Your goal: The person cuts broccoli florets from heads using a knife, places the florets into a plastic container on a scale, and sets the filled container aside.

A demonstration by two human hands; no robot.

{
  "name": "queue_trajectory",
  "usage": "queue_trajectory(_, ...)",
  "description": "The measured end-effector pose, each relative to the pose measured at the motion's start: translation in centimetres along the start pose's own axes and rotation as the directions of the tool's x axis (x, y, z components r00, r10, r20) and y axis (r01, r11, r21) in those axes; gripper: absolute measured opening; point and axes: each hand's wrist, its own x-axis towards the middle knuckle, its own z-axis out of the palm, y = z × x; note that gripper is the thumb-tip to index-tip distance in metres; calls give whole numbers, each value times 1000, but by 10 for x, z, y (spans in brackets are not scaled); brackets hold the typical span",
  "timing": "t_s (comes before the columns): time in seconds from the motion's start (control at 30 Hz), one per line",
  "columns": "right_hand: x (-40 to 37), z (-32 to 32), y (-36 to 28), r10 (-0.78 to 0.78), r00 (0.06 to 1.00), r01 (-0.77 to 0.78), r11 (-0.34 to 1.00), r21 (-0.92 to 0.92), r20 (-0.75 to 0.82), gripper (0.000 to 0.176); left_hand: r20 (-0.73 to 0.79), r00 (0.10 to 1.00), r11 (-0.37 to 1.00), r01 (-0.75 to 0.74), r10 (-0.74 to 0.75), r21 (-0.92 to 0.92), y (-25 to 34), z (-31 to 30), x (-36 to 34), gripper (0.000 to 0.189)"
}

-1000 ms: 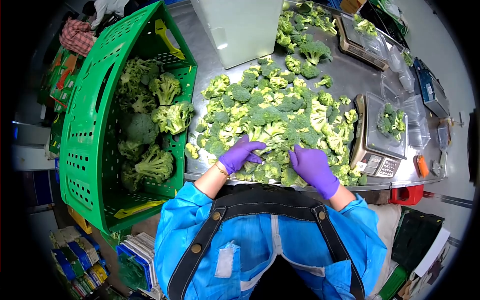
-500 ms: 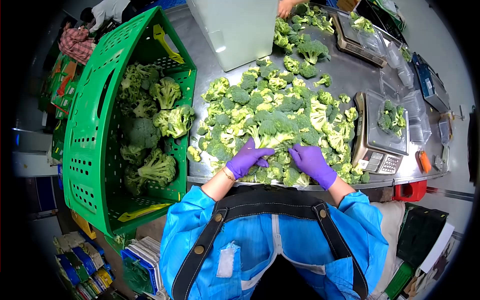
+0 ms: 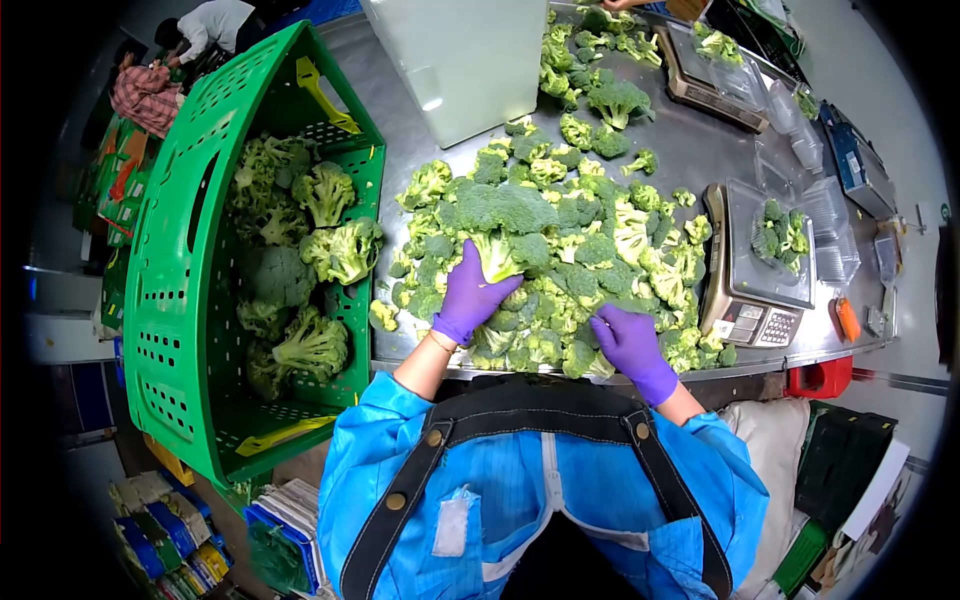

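left hand (image 3: 468,295) gripping broccoli head (image 3: 497,222) by its stalk; right hand (image 3: 630,342) resting loosely curled on florets (image 3: 590,265), just right of that head

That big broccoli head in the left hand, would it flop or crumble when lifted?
Probably stiff: the broccoli head stands out from the left hand by its stalk without sagging. Likely top-heavy, its crown being wide.
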Motion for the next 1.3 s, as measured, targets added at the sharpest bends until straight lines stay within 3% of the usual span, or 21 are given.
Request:
queue_trajectory(0.07, 14, 12, -8, -64, 998, 64, 998, -3, 17, 21, 5, 1000, 999, -7, 7, 43, -3, 1, -4, 80)
queue_trajectory(0.13, 24, 18, -7, -69, 996, 71, 997, -27, 50, 22, 46, 999, 970, 33, -23, -239, -18, 8, -4, 76)
queue_trajectory(0.17, 30, 21, -5, -125, 992, 126, 991, -37, 17, 22, 327, 923, 804, 348, -203, -483, 17, -16, -4, 65)
queue_trajectory(0.23, 37, 21, -4, -185, 983, 184, 982, -47, -12, 23, 365, 912, 816, 351, -187, -460, 15, -16, -9, 61)
queue_trajectory(0.3, 41, 16, -6, -287, 956, 291, 955, -58, 60, 24, 449, 880, 797, 381, -157, -469, 12, -15, -10, 56)
queue_trajectory(0.47, 46, 18, -11, -211, 973, 222, 966, -136, 89, 24, 497, 841, 844, 415, -214, -339, 19, -9, -6, 57)
queue_trajectory(0.57, 50, 27, -16, -143, 987, 155, 971, -184, 73, 24, 433, 888, 910, 298, -154, -290, 14, -4, -6, 60)
queue_trajectory(0.63, 54, 32, -15, -108, 992, 119, 970, -211, 62, 24, 330, 943, 997, 61, -46, -37, 12, -2, -8, 63)
queue_trajectory(0.73, 57, 33, -1, -87, 988, 119, 955, -271, 125, 24, 322, 942, 994, 107, -90, -36, 17, -6, -8, 64)
queue_trajectory(0.8, 56, 27, 12, -185, 962, 197, 980, -41, 202, 24, 330, 942, 997, 75, -68, -8, 19, -6, -12, 64)
queue_trajectory(0.87, 47, 25, 10, -160, 966, 171, 985, -37, 202, 25, 336, 941, 999, 44, -47, 18, 19, -4, -15, 64)
queue_trajectory(0.93, 34, 22, 2, -137, 968, 147, 989, -32, 209, 26, 353, 934, 997, 37, -59, 70, 15, -1, -21, 77)
queue_trajectory(1.0, 19, 22, -9, -17, 975, 13, 1000, 18, 224, 30, 297, 953, 997, 37, -55, 64, 4, 7, -36, 83)
queue_trajectory(1.07, 1, 25, -5, -45, 974, 52, 998, -24, 221, 32, 142, 990, 1000, 14, -17, 22, -3, 9, -47, 80)
queue_trajectory(1.1, -7, 26, -4, -58, 990, 62, 998, -23, 131, 32, 210, 971, 990, 97, -116, 100, -3, 10, -51, 79)
queue_trajectory(1.13, -14, 26, -4, -67, 997, 68, 997, -26, 43, 31, 219, 968, 990, 100, -121, 101, -4, 12, -54, 79)
queue_trajectory(1.23, -28, 29, -1, -82, 994, 83, 997, 6, -78, 30, 186, 978, 995, -101, 96, 23, -5, 21, -56, 51)
queue_trajectory(1.27, -32, 30, 1, -107, 985, 108, 994, 3, -138, 29, 190, 977, 995, -101, 96, 21, 0, 19, -55, 51)
queue_trajectory(1.3, -36, 33, 5, -7, 995, 13, 998, 54, -102, 30, 267, 963, 999, -38, 36, 3, 9, 15, -52, 59)
